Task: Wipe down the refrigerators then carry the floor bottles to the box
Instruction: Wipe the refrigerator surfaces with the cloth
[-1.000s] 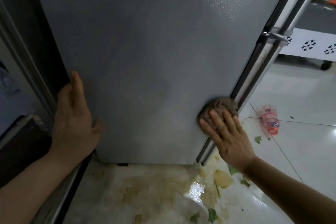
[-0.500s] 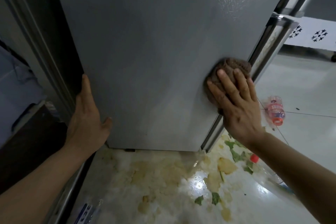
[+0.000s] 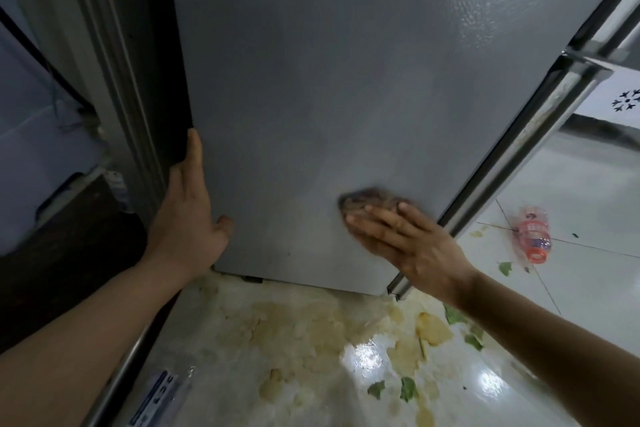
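A tall grey refrigerator [image 3: 346, 63] fills the view, its side panel facing me. My right hand [image 3: 405, 239] presses a brown cloth [image 3: 370, 199] flat against the lower part of that panel, a little left of the door edge. My left hand [image 3: 188, 215] grips the panel's left edge, fingers upward and thumb on the grey face. A clear plastic bottle with a pink label and orange cap [image 3: 531, 234] lies on its side on the white floor tiles to the right.
The floor [image 3: 571, 288] below the refrigerator is wet, with yellowish mush [image 3: 311, 329] and green leaf scraps [image 3: 408, 388]. A plastic bottle with a blue label [image 3: 156, 395] lies at the bottom left. A dark cabinet [image 3: 52, 270] stands left; a white panel with snowflake marks [image 3: 623, 104] is far right.
My right hand has slid the cloth down and to the left across the panel, away from the door edge. My left hand stays on the left edge.
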